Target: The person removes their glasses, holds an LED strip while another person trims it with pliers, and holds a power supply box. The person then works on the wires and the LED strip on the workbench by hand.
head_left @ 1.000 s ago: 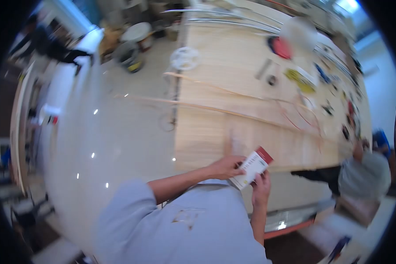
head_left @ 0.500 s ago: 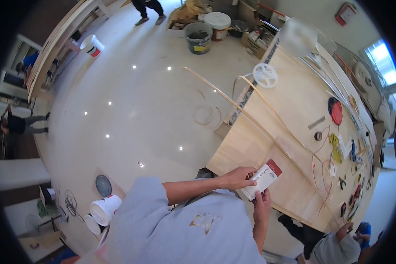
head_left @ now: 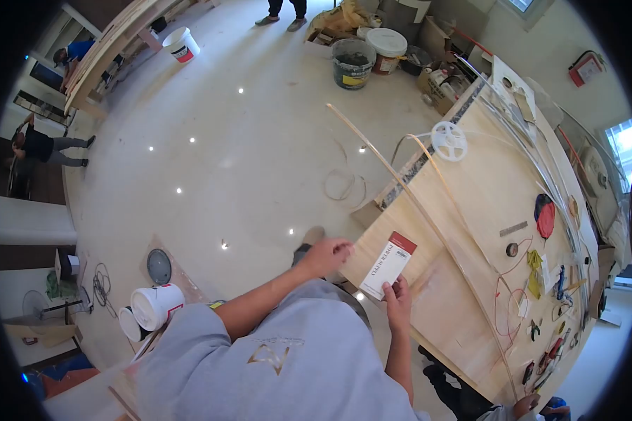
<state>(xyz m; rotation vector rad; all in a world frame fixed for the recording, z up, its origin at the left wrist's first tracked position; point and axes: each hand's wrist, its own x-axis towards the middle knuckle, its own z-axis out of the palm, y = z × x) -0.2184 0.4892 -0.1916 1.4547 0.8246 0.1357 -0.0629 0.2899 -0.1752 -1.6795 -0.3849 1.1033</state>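
My right hand (head_left: 398,300) grips the lower end of a flat white and dark-red box, a power supply box (head_left: 385,270) with "POWER SUPPLY" printed along it. The box is held tilted above the corner of the wooden table. My left hand (head_left: 326,258) is apart from the box, to its left, over the floor by the table's edge. Its fingers are loosely curled and I see nothing in them.
The wooden table (head_left: 439,288) carries a long thin strip (head_left: 407,189), a white reel (head_left: 449,141), a red-and-black pouch (head_left: 544,216) and several hand tools. Buckets (head_left: 353,62) stand beyond. A co-worker's hand (head_left: 526,405) is at the near table edge. Other people stand farther off.
My left hand has let go of the box and moved left. The right hand alone holds it now, with the box turned more upright. The camera view has shifted.
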